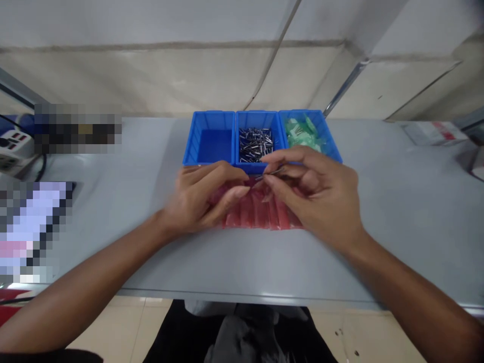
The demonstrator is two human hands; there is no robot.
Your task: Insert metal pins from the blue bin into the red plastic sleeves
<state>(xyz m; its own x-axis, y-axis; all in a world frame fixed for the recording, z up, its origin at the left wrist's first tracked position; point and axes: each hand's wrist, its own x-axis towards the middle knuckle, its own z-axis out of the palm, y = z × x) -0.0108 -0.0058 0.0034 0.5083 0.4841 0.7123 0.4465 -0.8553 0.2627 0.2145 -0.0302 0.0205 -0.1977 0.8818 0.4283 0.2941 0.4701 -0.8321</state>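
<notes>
1. Fingers (278, 170) of the right hand (315, 199) are pinching a slim steel pin (270, 174) between thumb and forefinger, while the remaining fingers are curling loosely below them. The pin is lying nearly level, with one end pointing toward the left hand (198, 199).
2. Fingers (230, 194) of the left hand are staying close together and curving forward, with their tips touching the red sleeves (260, 214). Whether they are gripping one sleeve, I cannot tell.
3. The red sleeves, of translucent plastic, are lying side by side in a flat row on the grey worktop (397, 227), between the hands and partly under both.
4. A blue tray (209, 121) with three compartments is sitting just beyond the sleeves, and the right hand's fingers are crossing in front of its middle and right compartments.
5. More pins (256, 144) are lying in a loose heap in the middle compartment.
6. Green plastic packets (302, 132) are bunching together in the right compartment.
7. A power strip (15, 146) is sitting at the far left of the worktop, a white and red carton (434, 133) is lying at the far right, and a pale wall (170, 75) is rising behind them.
</notes>
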